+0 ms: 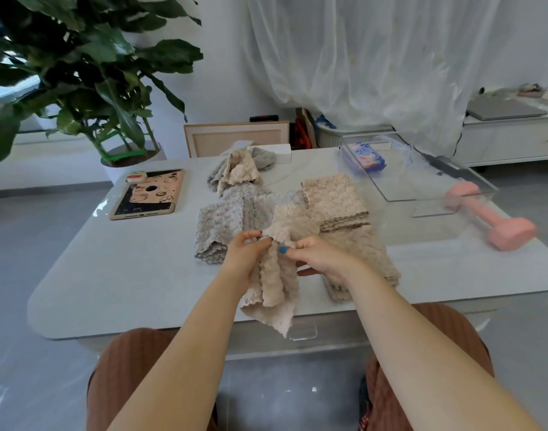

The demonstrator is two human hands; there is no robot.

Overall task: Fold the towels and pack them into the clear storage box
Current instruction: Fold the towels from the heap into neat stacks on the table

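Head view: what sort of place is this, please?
Probably a living room in a home: a big potted plant, a sheer curtain and a low cabinet with a laptop on it stand beyond the table.

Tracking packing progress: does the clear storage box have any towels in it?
No towels inside. The clear storage box holds only a blue packet; the folded beige towels lie on the table beside it.

Both hands (244, 251) (321, 256) pinch a beige towel (274, 281) above the table (136, 275).
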